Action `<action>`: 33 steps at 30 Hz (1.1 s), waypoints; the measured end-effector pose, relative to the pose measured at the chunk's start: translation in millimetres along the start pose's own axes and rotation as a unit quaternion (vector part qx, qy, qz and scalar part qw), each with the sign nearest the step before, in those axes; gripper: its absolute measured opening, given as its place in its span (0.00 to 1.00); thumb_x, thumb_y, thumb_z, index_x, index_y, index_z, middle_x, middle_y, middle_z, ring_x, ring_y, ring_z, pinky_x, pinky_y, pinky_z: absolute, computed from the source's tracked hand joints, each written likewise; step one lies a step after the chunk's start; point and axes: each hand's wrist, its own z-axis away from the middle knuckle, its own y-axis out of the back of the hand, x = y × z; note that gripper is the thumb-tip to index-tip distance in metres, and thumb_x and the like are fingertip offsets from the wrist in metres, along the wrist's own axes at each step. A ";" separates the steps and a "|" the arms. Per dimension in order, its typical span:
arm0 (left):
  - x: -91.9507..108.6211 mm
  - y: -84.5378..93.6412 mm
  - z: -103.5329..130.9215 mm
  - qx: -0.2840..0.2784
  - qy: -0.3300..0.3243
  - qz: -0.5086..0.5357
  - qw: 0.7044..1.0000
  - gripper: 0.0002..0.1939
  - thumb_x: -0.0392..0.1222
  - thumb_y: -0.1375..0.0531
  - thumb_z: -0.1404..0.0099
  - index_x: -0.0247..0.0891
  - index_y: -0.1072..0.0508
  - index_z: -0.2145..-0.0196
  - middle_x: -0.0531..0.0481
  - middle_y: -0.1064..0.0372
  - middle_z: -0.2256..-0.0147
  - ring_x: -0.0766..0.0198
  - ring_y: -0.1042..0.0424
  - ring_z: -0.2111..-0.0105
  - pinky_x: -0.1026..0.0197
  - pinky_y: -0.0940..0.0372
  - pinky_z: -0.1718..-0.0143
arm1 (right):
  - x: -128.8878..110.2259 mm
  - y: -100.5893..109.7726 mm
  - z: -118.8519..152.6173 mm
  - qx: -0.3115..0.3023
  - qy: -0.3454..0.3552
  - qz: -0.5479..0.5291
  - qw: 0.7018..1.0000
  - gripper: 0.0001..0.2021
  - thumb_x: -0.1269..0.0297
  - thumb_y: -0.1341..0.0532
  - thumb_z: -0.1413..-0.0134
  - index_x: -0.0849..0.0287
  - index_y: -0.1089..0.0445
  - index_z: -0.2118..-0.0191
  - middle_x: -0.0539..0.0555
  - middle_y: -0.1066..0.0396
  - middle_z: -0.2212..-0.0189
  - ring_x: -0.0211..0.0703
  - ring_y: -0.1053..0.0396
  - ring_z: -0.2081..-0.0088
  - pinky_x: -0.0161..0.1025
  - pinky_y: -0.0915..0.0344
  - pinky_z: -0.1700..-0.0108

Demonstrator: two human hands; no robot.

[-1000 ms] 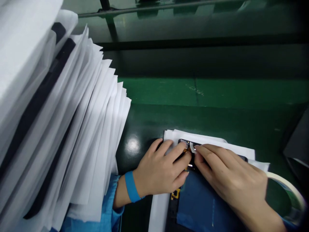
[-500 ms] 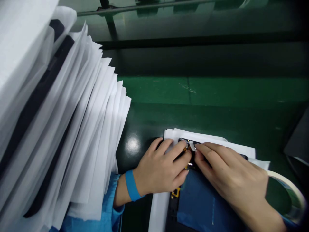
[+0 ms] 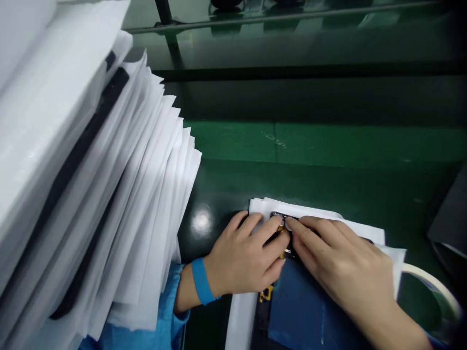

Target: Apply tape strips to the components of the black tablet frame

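An opened tablet-like device (image 3: pixel 302 304) lies with its inside up, showing a large dark blue panel and small gold-coloured parts along its edge. My left hand (image 3: pixel 251 253), a blue band round its wrist, rests over the upper left corner with fingers spread and tips on the device. Beside it, my right hand (image 3: pixel 339 257) has its thumb and index finger pinched together at the device's top edge. A small white strip is at these fingertips, mostly covered by them. Sheets of white foam wrap (image 3: pixel 241 321) lie under the device.
A tall stack of dark flat panels in white foam sleeves (image 3: pixel 146 194) leans at the left. A roll of pale tape (image 3: pixel 432 279) lies at the right, near a dark grey object (image 3: pixel 450 209). The green bench (image 3: pixel 233 141) runs behind, below a shelf ledge.
My right fingertips have moved slightly left, closer to the left fingers, and the white strip that stood in view is now mostly covered. My left hand has barely moved. The view has shifted slightly.
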 end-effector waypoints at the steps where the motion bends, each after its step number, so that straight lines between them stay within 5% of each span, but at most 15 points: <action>1: 0.3 -0.2 0.4 0.000 0.001 -0.001 1.000 0.19 0.45 0.48 0.27 0.35 0.29 0.44 0.42 0.33 0.41 0.51 0.33 0.48 0.48 0.37 0.45 | -0.4 0.2 0.1 -0.002 0.000 -0.002 1.000 0.09 0.67 0.42 0.33 0.60 0.26 0.53 0.51 0.25 0.64 0.37 0.32 0.64 0.37 0.43 0.68; 12: -1.0 4.3 -0.2 0.018 0.004 0.025 1.000 0.17 0.42 0.47 0.29 0.33 0.29 0.47 0.40 0.30 0.44 0.51 0.32 0.46 0.48 0.35 0.44 | -7.7 10.5 -6.5 -0.044 0.049 -0.011 0.998 0.14 0.77 0.48 0.38 0.64 0.27 0.55 0.56 0.26 0.62 0.44 0.29 0.62 0.39 0.33 0.68; 18: -12.2 3.9 -7.4 0.016 -0.035 -0.013 0.999 0.18 0.39 0.49 0.26 0.34 0.33 0.42 0.37 0.32 0.43 0.48 0.31 0.45 0.45 0.33 0.46 | -11.2 32.9 11.1 -0.013 -0.008 -0.007 1.000 0.16 0.72 0.48 0.38 0.57 0.27 0.50 0.52 0.26 0.51 0.41 0.30 0.50 0.38 0.30 0.50; 21: -19.1 1.6 -11.7 0.026 -0.057 -0.028 0.998 0.18 0.41 0.49 0.25 0.35 0.35 0.41 0.36 0.34 0.41 0.48 0.31 0.45 0.46 0.32 0.47 | 8.5 55.1 43.6 0.045 -0.052 0.013 0.998 0.13 0.71 0.46 0.36 0.56 0.26 0.53 0.50 0.24 0.53 0.39 0.30 0.51 0.36 0.32 0.47; 25: -19.1 3.6 -13.7 0.034 -0.062 -0.037 0.997 0.18 0.42 0.49 0.25 0.37 0.34 0.41 0.37 0.34 0.41 0.49 0.30 0.45 0.48 0.31 0.48 | 61.1 77.5 99.9 0.144 -0.171 0.125 0.967 0.10 0.72 0.36 0.41 0.64 0.28 0.53 0.58 0.24 0.58 0.45 0.27 0.59 0.40 0.33 0.56; 29: -17.4 6.3 -16.1 0.041 -0.060 -0.044 0.996 0.17 0.43 0.49 0.24 0.38 0.34 0.42 0.38 0.33 0.42 0.50 0.29 0.46 0.49 0.29 0.48 | 106.2 74.6 132.9 0.151 -0.250 0.271 0.917 0.14 0.68 0.35 0.40 0.64 0.30 0.49 0.57 0.23 0.59 0.43 0.26 0.62 0.37 0.37 0.66; 33: -16.7 7.5 -17.0 0.041 -0.059 -0.045 0.996 0.17 0.43 0.49 0.24 0.37 0.33 0.42 0.38 0.32 0.42 0.50 0.28 0.46 0.49 0.28 0.48 | 118.1 62.1 137.0 0.145 -0.269 0.284 0.909 0.14 0.67 0.37 0.38 0.63 0.31 0.48 0.56 0.23 0.57 0.42 0.26 0.61 0.37 0.38 0.67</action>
